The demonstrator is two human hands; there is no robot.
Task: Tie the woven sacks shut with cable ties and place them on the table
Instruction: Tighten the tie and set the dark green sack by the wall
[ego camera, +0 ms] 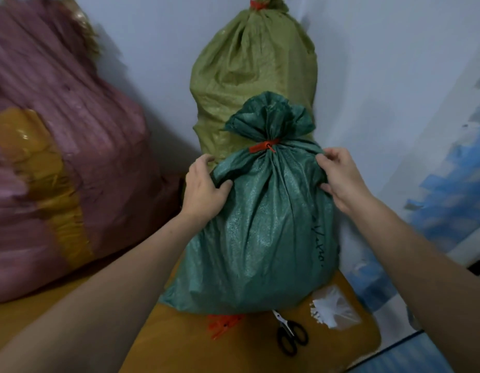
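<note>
Closest to the camera, the yellow-orange wooden counter [206, 351] carries a few small things. A pair of black-handled scissors [290, 336] lies with its blades pointing toward the sack. A bundle of orange cable ties [224, 323] lies to their left, partly hidden under the sack's bottom edge. A clear plastic bag of white cable ties [331, 309] lies to their right.

Just beyond them the dark green woven sack [260, 238] stands upright on the counter, full and rounded, with black handwriting [318, 243] running down its right side. Both bare forearms reach in to it from below. The left hand [204, 189] grasps the sack's left shoulder, thumb on the front and fingers curled round the fabric. The right hand [341, 176] grasps the right shoulder the same way, pinching a fold. Between the hands, a red cable tie [263, 146] cinches the gathered neck, and the loose mouth fans out above it.

Directly behind, touching or nearly touching, stands a taller olive-green woven sack [252, 76], its neck also bound with a red tie [257, 5]. To the left sits a large pink woven bundle [72, 157] wrapped with a band of yellow tape [42, 170], blurred. A pale wall [381, 76] rises behind everything.
</note>
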